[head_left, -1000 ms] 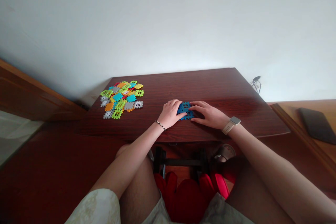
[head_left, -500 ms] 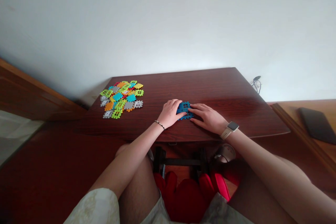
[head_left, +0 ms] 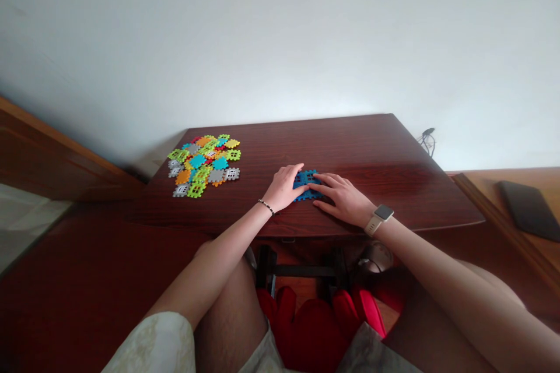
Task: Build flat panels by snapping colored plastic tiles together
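Observation:
A small assembly of blue plastic waffle-block tiles (head_left: 305, 184) lies on the dark reddish wooden desk (head_left: 359, 145), gripped between my two hands. My left hand (head_left: 285, 187) holds its left edge, and my right hand (head_left: 341, 200) reaches over its right side, fingers on top. Much of the blue piece is hidden by my fingers. To the left lies a loose pile of several green, grey, orange, cyan and yellow tiles (head_left: 203, 166), out of reach of my fingertips. A bead bracelet circles my left wrist, and a watch sits on my right.
A cable (head_left: 427, 141) hangs behind the desk's far right corner, beside a white wall. A dark tablet-like slab (head_left: 529, 210) lies on a wooden surface at right. Below the desk's front edge are a black frame (head_left: 301, 270) and something red (head_left: 315, 332) between my legs.
My right hand and watch have shifted left and closer to my body. The blue piece now sits slightly lower in the view, and my left fingers have spread a little.

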